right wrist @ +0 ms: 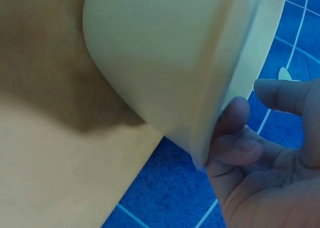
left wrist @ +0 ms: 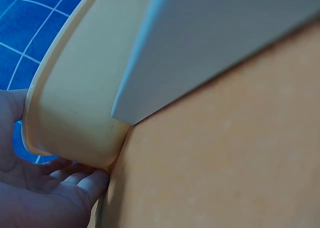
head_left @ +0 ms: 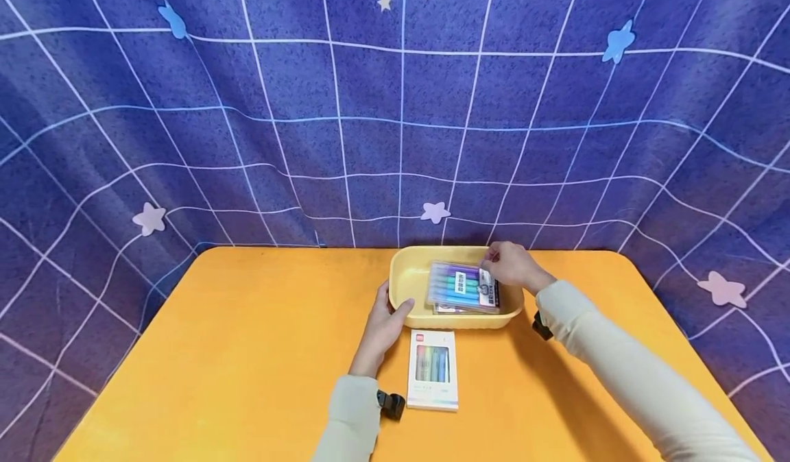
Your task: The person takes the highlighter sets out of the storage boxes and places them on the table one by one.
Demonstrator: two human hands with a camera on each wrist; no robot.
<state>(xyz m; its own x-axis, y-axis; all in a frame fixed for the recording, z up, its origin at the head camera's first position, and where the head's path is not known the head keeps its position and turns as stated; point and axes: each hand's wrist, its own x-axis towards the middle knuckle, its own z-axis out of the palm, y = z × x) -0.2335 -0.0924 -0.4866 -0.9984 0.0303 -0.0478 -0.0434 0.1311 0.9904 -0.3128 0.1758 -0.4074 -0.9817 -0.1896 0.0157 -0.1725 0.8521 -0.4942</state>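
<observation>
A pale yellow plastic basin [head_left: 407, 270] stands at the table's back edge. Inside it, a clear pack of coloured pens [head_left: 459, 285] lies on top of another pack, whose front edge peeks out below. My left hand [head_left: 385, 318] grips the basin's left end, thumb over the rim and fingers [left wrist: 92, 183] low along the outside wall. Over the back right rim, my right hand [head_left: 511, 264] reaches in, fingertips right at the upper pack's far right corner. In the right wrist view its bent fingers [right wrist: 242, 150] and the other digit stand apart, nothing visible between them.
A white box with a window showing coloured pens [head_left: 432, 369] lies on the orange table [head_left: 265, 352], just in front of the basin. Behind the table hangs a blue curtain [head_left: 364, 147] with white grid lines and stars.
</observation>
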